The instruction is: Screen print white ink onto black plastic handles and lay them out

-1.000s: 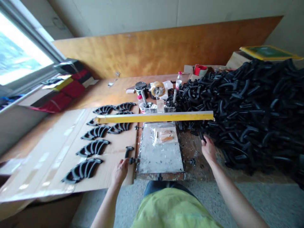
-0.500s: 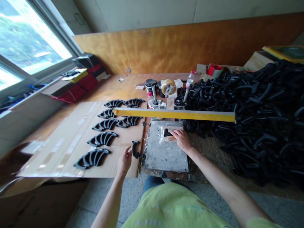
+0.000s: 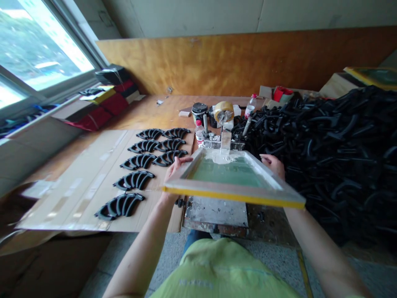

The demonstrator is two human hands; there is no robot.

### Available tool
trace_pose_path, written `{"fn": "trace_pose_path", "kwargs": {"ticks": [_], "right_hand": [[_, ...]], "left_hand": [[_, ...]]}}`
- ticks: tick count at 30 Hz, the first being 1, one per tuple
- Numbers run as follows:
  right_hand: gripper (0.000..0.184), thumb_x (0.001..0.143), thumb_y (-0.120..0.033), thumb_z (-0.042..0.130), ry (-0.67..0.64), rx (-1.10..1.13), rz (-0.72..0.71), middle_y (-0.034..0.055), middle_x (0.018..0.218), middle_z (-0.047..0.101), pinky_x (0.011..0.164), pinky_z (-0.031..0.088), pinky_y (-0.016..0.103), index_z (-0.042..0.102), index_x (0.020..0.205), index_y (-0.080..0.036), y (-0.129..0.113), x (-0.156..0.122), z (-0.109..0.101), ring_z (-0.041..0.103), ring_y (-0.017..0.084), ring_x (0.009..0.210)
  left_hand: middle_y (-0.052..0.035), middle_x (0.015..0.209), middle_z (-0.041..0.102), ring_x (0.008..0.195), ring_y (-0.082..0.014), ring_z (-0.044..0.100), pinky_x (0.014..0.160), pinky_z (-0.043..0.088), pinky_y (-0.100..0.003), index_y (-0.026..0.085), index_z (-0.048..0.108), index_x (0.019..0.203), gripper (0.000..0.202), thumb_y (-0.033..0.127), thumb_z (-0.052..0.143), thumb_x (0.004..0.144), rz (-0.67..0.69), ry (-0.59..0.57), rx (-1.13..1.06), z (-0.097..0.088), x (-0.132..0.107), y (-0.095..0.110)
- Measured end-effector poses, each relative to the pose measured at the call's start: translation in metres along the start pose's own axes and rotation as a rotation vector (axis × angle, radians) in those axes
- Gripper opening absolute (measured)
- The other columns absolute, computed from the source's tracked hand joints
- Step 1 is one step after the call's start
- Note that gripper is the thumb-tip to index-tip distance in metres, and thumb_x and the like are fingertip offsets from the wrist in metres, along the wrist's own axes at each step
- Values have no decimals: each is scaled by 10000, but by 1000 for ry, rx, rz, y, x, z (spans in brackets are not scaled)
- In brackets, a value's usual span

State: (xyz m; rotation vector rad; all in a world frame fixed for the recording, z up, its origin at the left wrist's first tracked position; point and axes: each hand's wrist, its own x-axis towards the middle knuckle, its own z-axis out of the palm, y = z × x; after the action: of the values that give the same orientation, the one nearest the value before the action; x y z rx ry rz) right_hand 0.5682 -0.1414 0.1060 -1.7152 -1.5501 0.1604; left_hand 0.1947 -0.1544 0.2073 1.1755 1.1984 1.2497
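Note:
A tilted screen-printing frame [image 3: 235, 193] with yellow tape on its front edge and a green mesh hangs above the metal plate [image 3: 217, 211]. Pale grey paste lies on the far part of the mesh. Beside the left rail is my left hand [image 3: 174, 169], fingers stretched towards the rail and palm partly hidden. My right hand [image 3: 274, 164] is by the right rail, fingers loosely extended and partly covered by the frame. Whether either hand bears on the rails is unclear. Left of the frame, fanned rows of curved black handles [image 3: 133, 181] lie on a cardboard sheet [image 3: 77, 182].
A large heap of black handles [image 3: 335, 153] covers the right side. Behind the frame stand a black tub [image 3: 199, 111], a roll of tape [image 3: 223, 111] and two plastic bottles, one at the left [image 3: 199, 130] and one farther right [image 3: 250, 106]. Red boxes [image 3: 116, 105] sit by the window.
The frame has swung down from edge-on, its mesh now showing. My left hand has risen from beside a black handle; my right hand has left the piece on the plate and moved right.

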Motion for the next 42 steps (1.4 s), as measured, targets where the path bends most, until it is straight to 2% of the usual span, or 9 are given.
{"fn": "trace_pose_path", "kwargs": {"ticks": [3, 6, 12, 19, 24, 28, 34, 38, 42], "right_hand": [[392, 864, -265, 534, 12, 15, -129, 128, 1239, 598, 883, 519, 408, 606, 1238, -169, -34, 24, 9, 615, 242, 1003], [540, 806, -205, 636, -81, -116, -339, 150, 1393, 478, 1005, 445, 407, 517, 1330, -149, -78, 38, 43, 502, 270, 1201], [177, 845, -233, 626, -485, -395, -328, 104, 1007, 678, 847, 455, 316, 646, 1004, -158, -99, 41, 83, 597, 238, 977], [122, 854, -161, 541, -414, -536, -210, 132, 967, 686, 816, 412, 302, 640, 920, -134, -92, 20, 86, 591, 238, 958], [168, 831, -74, 485, -526, -382, -531, 100, 892, 655, 747, 402, 293, 632, 861, -149, -104, -24, 76, 555, 223, 937], [134, 788, -72, 541, -667, -231, -736, 57, 845, 642, 717, 393, 276, 627, 817, -170, -104, -27, 55, 550, 197, 878], [196, 787, -36, 514, -514, -222, -605, 76, 885, 640, 761, 412, 290, 645, 865, -161, -103, -24, 62, 545, 213, 919], [205, 810, -63, 531, -572, -158, -653, 74, 907, 656, 821, 434, 298, 664, 928, -164, -100, -35, 60, 563, 212, 945], [259, 850, -221, 621, -515, -156, -472, 28, 991, 690, 810, 453, 285, 657, 1106, -241, -113, -1, 61, 610, 194, 920]], "left_hand": [[-16, 684, 637, 523, -112, 527, 461, 373, -210, 131, 713, 1038, 592, 637, 626, 742, -254, -82, 113, -20, -25, -44], [14, 677, 628, 544, -116, 544, 498, 393, -203, 166, 571, 1314, 761, 580, 701, 689, -342, -133, 129, -27, -35, -96], [-11, 782, 666, 688, -155, 615, 609, 462, -230, 181, 507, 1378, 778, 566, 674, 722, -314, -125, 156, -28, -27, -152], [-45, 900, 696, 780, -179, 646, 685, 497, -257, 182, 487, 1398, 757, 573, 637, 768, -326, -148, 164, -32, -26, -158], [-52, 912, 698, 794, -180, 648, 694, 498, -260, 181, 472, 1411, 749, 567, 621, 786, -338, -161, 158, -31, -28, -158], [-50, 900, 702, 786, -186, 654, 695, 504, -272, 189, 482, 1407, 736, 565, 616, 789, -332, -153, 198, -31, -28, -157], [-53, 900, 707, 784, -186, 655, 686, 503, -268, 176, 493, 1396, 750, 559, 639, 769, -335, -128, 162, -30, -28, -156], [-54, 879, 704, 742, -176, 651, 654, 500, -258, 170, 504, 1383, 750, 552, 661, 757, -341, -116, 143, -28, -30, -150], [-41, 808, 697, 667, -172, 639, 589, 488, -251, 164, 480, 1394, 805, 566, 683, 726, -378, -141, 95, -27, -31, -128]]}}
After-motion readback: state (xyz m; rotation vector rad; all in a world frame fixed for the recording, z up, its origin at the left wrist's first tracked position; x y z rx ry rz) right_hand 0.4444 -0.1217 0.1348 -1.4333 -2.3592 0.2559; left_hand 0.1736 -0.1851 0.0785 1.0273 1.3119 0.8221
